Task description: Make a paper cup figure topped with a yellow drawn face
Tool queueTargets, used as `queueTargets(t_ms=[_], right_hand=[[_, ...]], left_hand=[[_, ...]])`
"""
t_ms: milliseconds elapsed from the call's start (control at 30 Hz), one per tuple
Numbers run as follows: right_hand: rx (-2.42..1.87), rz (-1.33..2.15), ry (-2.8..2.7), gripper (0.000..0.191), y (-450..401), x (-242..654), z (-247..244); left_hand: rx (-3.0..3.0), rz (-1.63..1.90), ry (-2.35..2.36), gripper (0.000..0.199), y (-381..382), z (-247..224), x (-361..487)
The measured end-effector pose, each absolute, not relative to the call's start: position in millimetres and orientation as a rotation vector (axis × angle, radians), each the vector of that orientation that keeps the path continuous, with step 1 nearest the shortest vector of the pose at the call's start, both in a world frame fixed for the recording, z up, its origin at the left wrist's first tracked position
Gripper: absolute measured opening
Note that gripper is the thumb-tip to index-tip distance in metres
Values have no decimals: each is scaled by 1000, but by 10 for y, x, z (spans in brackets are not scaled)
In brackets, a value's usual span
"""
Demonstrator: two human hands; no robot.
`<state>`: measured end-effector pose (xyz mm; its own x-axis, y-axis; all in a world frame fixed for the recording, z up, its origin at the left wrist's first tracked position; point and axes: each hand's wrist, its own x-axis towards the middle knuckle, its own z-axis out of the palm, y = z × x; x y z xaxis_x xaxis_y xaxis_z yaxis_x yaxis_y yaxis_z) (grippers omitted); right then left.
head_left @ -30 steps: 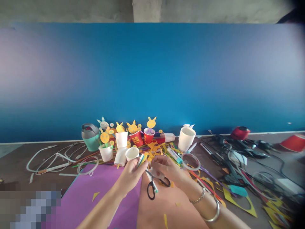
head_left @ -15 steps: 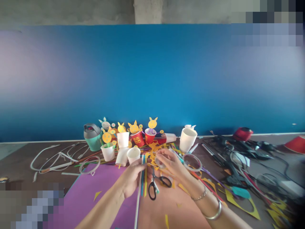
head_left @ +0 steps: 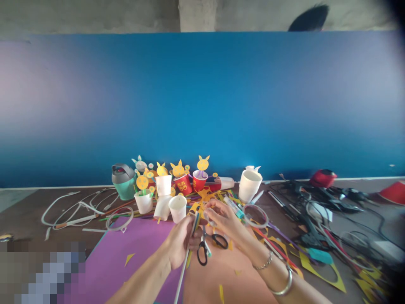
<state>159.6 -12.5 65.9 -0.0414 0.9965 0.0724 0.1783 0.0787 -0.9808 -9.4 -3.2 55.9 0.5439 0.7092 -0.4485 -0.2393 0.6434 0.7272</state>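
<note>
Several thin sticks point(head_left: 182, 272), white, blue and yellow, are gripped in my left hand point(head_left: 183, 236), its fingers wrapped round their upper ends. Close by on the right, my right hand point(head_left: 223, 217) has its fingers bent and pinched near the stick tops; what lies between its fingertips is too small to tell. Black-handled scissors point(head_left: 203, 253) lie just below the two hands, over an orange sheet point(head_left: 228, 274). On the left is a purple sheet point(head_left: 126, 253) with a yellow scrap point(head_left: 129, 258) on it.
White cups point(head_left: 177, 207) and red cups point(head_left: 182, 185) with yellow animal faces stand behind the hands. A green pot point(head_left: 124, 188) and white cables point(head_left: 63, 211) are at the left. Tape rolls point(head_left: 255, 215), yellow cutouts point(head_left: 335, 276) and black cables point(head_left: 363, 223) lie to the right.
My left hand has turned and moved slightly right, tilting the sticks and closing more around them. My right hand has shifted slightly beside their tops. The scissors have not moved.
</note>
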Motion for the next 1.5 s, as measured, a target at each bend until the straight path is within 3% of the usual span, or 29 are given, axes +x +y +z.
queueTargets(t_ms=[467, 967, 1500], right_hand=[[-1214, 1134, -1355, 20, -73, 1601, 566], [-1136, 1077, -1230, 39, -125, 1570, 656], [-1104, 1339, -1061, 41, -182, 1561, 749]], left_hand=[[794, 761, 763, 31, -115, 546, -54], [847, 673, 832, 31, -169, 644, -44], [844, 640, 832, 30, -185, 670, -42]])
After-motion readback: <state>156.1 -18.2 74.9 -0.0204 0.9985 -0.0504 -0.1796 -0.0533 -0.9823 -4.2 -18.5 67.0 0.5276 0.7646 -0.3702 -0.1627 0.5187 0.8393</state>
